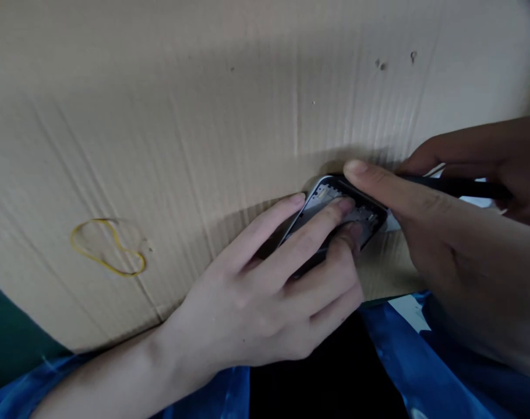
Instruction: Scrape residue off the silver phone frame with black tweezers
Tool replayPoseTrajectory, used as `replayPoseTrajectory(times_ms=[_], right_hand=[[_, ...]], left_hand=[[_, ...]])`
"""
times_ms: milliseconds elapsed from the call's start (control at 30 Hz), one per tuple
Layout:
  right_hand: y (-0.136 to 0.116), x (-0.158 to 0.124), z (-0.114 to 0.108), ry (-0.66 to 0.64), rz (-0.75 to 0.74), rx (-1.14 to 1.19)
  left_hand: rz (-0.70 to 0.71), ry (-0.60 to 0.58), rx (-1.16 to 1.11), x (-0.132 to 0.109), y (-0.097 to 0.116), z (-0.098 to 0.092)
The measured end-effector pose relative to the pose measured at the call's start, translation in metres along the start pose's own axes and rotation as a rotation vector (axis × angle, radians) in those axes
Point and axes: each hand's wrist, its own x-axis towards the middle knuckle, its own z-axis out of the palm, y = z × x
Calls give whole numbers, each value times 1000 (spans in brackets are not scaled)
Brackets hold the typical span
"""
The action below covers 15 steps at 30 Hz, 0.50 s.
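Note:
An opened smartphone (pixel 324 201), with its grey metal inner frame and dark rim showing, lies tilted on the cardboard. My left hand (pixel 265 297) grips it: one fingertip rests at the phone's left edge, while other fingers press onto the inside. Much of the lower part of the phone is hidden under that hand. At the phone's upper right edge sits the thumb of my right hand (pixel 448 227). Between this thumb and the curled fingers behind it is a thin black flat piece (pixel 461 187), seen nearly edge-on; its kind I cannot make out. Something whitish shows around it.
A yellow rubber band (pixel 110 267) lies on the cardboard sheet (pixel 204 116) to the left. Small holes (pixel 382 66) mark the sheet at the upper right. A green surface (pixel 11 331) shows past its lower left edge. Blue cloth (pixel 400 361) hangs near the front.

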Motion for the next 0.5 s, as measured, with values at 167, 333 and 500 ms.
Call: replayPoseTrajectory(times_ms=[167,333,500], right_hand=[[8,-3,6,56,-101,-17],[13,-7,7,85,-201,-77],[9,-9,9,99,-188,-109]], left_hand=[[43,-18,40,2,-4,-4],[22,-53,106,8,10,-6],[1,-65,233,8,28,-4]])
